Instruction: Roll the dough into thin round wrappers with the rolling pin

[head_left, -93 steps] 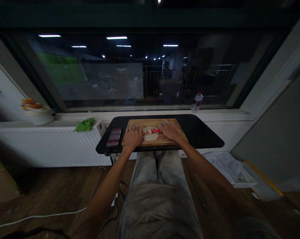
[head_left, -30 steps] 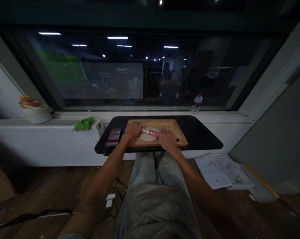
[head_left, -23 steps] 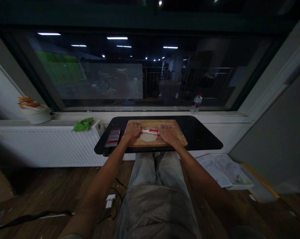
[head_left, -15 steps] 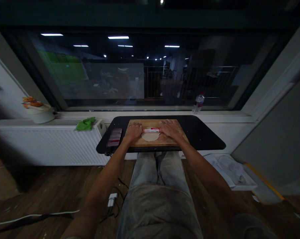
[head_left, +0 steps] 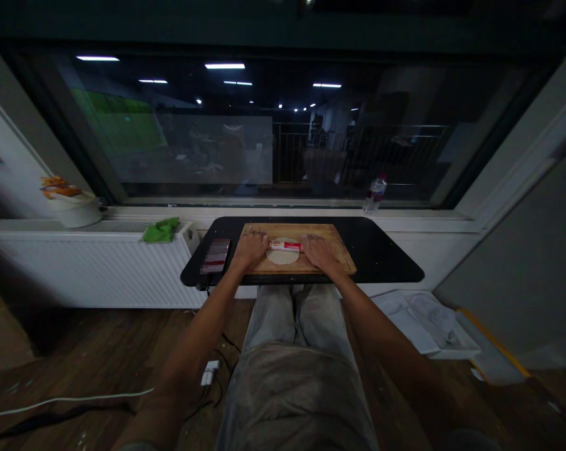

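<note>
Tube [head_left: 285,247], ends invisible under both hands [head_left: 252,247] [head_left: 319,250]

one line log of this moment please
left hand: on left end of rolling pin | right hand: on right end | dough: flat round, under pin | wooden cutting board: under dough, on black table

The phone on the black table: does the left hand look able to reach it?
Probably yes: the phone lies just left of the cutting board, with nothing tall between it and the left hand, though that hand first needs to leave the red-and-white roller.
</note>
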A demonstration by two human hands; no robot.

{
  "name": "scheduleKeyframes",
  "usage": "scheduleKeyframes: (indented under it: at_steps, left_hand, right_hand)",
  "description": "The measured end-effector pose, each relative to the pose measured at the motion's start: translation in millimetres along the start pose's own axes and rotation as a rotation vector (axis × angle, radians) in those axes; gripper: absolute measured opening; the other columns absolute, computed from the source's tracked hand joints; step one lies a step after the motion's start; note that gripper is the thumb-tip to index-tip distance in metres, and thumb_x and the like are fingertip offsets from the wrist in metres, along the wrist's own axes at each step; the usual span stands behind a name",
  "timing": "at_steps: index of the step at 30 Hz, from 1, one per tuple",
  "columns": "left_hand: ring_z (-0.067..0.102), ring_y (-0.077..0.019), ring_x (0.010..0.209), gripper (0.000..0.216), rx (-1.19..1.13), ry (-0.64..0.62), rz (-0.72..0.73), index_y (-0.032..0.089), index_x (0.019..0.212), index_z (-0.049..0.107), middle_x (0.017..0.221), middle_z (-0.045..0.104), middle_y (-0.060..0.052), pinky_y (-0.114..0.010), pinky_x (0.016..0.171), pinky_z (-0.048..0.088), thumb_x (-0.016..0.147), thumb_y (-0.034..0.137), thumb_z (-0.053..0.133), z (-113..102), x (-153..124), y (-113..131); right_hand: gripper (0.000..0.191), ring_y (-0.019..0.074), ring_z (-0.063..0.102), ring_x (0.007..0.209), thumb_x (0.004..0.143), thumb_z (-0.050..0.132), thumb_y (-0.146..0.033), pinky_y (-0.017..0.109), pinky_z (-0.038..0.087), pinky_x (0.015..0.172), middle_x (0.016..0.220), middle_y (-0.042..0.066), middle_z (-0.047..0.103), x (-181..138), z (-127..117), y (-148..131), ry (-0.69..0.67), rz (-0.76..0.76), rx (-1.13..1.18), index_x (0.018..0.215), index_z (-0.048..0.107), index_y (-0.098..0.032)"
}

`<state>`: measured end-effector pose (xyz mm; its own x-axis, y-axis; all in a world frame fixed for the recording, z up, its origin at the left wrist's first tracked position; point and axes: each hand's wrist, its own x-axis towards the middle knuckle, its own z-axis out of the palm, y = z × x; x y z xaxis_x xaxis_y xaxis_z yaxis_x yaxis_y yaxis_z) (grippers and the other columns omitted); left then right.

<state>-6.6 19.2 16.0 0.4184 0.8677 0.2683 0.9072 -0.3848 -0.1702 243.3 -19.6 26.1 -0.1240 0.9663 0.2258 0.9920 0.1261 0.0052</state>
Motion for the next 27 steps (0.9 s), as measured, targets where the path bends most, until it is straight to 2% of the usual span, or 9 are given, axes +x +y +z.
scheduleKeyframes:
  at_steps: [3,6,10,15,19,24,27]
  left_hand:
    - [0.069,-0.0348,0.129,0.040,-0.013,-0.012,-0.010,0.015,0.125,0.078,0.132,0.077,-0.021,-0.045,0.105,0.057,0.116,0.025,0.040,0,-3,0]
    - [0.065,-0.0362,0.137,0.042,-0.036,0.002,-0.020,0.016,0.118,0.079,0.131,0.077,-0.020,-0.046,0.109,0.056,0.118,0.028,0.038,1,-8,0]
    - [0.062,-0.0329,0.144,0.045,-0.110,0.066,-0.076,0.019,0.117,0.079,0.143,0.075,-0.015,-0.044,0.111,0.058,0.119,0.029,0.035,6,-17,0]
    - [0.062,-0.0316,0.149,0.045,-0.176,0.171,-0.121,0.019,0.124,0.079,0.154,0.072,-0.014,-0.045,0.118,0.056,0.120,0.031,0.036,11,-32,4]
    - [0.059,-0.0328,0.154,0.043,-0.223,0.224,-0.164,0.017,0.132,0.077,0.157,0.071,-0.014,-0.048,0.125,0.052,0.120,0.032,0.038,15,-44,8]
    - [0.055,-0.0333,0.158,0.041,-0.277,0.285,-0.169,0.020,0.128,0.078,0.158,0.071,-0.012,-0.054,0.129,0.049,0.119,0.034,0.040,20,-59,11]
    - [0.057,-0.0344,0.157,0.042,-0.286,0.322,-0.146,0.020,0.125,0.078,0.157,0.071,-0.013,-0.055,0.130,0.049,0.119,0.034,0.040,20,-66,11]
  right_hand:
    - [0.064,0.0325,0.076,0.128,0.124,0.020,-0.038,0.039,0.056,0.105,0.134,0.021,0.081,-12,-5,-7,0.006,0.059,0.002,0.133,0.077,-0.011]
    - [0.061,0.0320,0.077,0.125,0.124,0.024,-0.040,0.038,0.056,0.103,0.132,0.022,0.081,-25,-6,-14,0.052,0.086,0.011,0.134,0.076,-0.010]
    - [0.056,0.0318,0.076,0.125,0.123,0.029,-0.038,0.038,0.054,0.104,0.135,0.023,0.080,-42,-6,-19,0.095,0.092,0.032,0.138,0.073,-0.009]
    - [0.052,0.0317,0.072,0.133,0.121,0.033,-0.033,0.040,0.049,0.115,0.141,0.024,0.078,-53,-2,-20,0.143,0.052,0.049,0.146,0.071,-0.007]
    - [0.053,0.0317,0.071,0.134,0.120,0.033,-0.029,0.041,0.049,0.118,0.146,0.023,0.076,-59,3,-19,0.197,0.031,0.066,0.150,0.070,-0.005]
    - [0.050,0.0292,0.074,0.130,0.120,0.036,-0.029,0.039,0.051,0.117,0.145,0.021,0.078,-68,11,-18,0.285,0.006,0.085,0.146,0.074,-0.010]
    - [0.050,0.0295,0.072,0.136,0.120,0.039,-0.030,0.041,0.049,0.121,0.149,0.021,0.076,-73,16,-17,0.332,-0.021,0.104,0.149,0.074,-0.009]
